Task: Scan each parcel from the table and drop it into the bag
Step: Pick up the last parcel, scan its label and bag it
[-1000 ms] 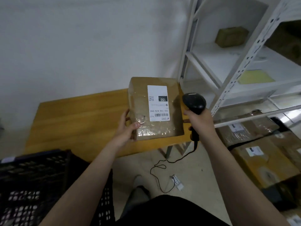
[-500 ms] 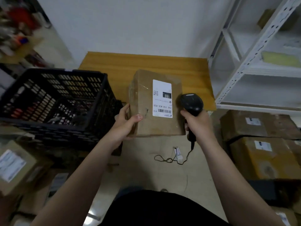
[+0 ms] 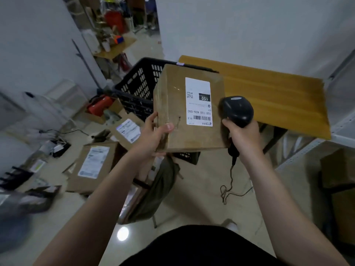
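Observation:
A brown cardboard parcel [image 3: 172, 110] with a white shipping label facing up is held in the air, off the wooden table [image 3: 274, 98]. My left hand [image 3: 153, 134] grips its lower left corner, thumb on top. My right hand [image 3: 243, 138] holds a black barcode scanner [image 3: 237, 111] right beside the parcel's right edge, its cable hanging to the floor. Below the parcel an olive-grey bag [image 3: 153, 191] stands open on the floor with parcels inside.
A black slotted plastic crate [image 3: 138, 87] stands behind the parcel, left of the table. Several labelled cardboard boxes [image 3: 94, 166] lie on the floor at left. White metal shelving [image 3: 343, 121] and more boxes are at right.
The parcel has been lifted off the table and carried left, over the bag. My view has swung left, and the scanner hand has moved along with the parcel.

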